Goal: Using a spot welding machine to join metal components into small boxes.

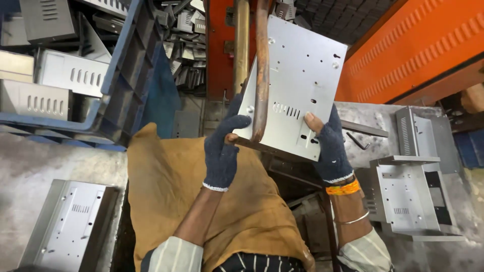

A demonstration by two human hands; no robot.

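A flat grey metal tray (pixel 65 221) is laid on the grey worktop (pixel 30 161). The left hand (pixel 222 151), in a dark knitted glove, is clamped on the thin grey metal plate with holes and slots (pixel 297 80). The plate is held up against a rusty brown bent rod (pixel 261 70). Its other edge is gripped by the right hand (pixel 330 146), so it is kept steady. Boxy grey metal covers (pixel 411 196) are stacked further right.

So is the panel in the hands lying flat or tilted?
Tilted: the panel stands raised off the bench, left hand and right hand gripping its lower edge.

Metal panel (pixel 297 85) partly behind copper bar (pixel 262 70); bar's top beyond frame edge.
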